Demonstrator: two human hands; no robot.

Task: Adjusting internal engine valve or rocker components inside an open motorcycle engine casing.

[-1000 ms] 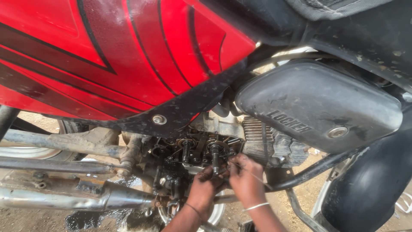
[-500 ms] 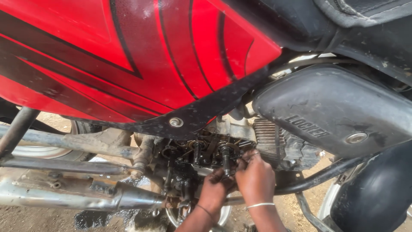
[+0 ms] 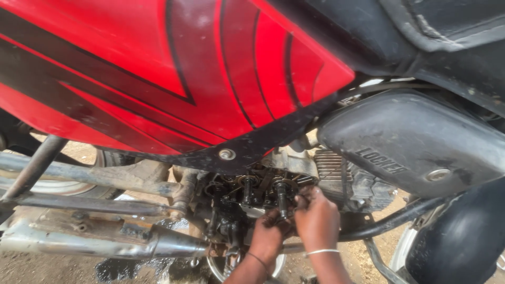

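Since a second ago the view has drifted closer and to the right, so the red fuel tank now fills more of the top and the black side cover sits further right; both hands have stayed bunched at the same spot on the opened engine head, hardly shifting.

The left hand comes up from below with fingers curled in against the oily valve gear — whether it pinches a small part or merely braces there, I cannot tell. The right hand, a thin bangle at its wrist, is clenched just beside it, fingertips closed on something at the right-hand valve spring; the thing itself is hidden by the knuckles.

To my eye this is fiddly work best done slowly: keep one hand steadying the post while the other turns or seats the small piece, and keep fingers dry of oil so nothing slips down into the head. Both forearms rise steeply from the bottom edge, wrists bent forward, hands touching one another. The exhaust pipe lies well apart to the left — above a dark oil patch.
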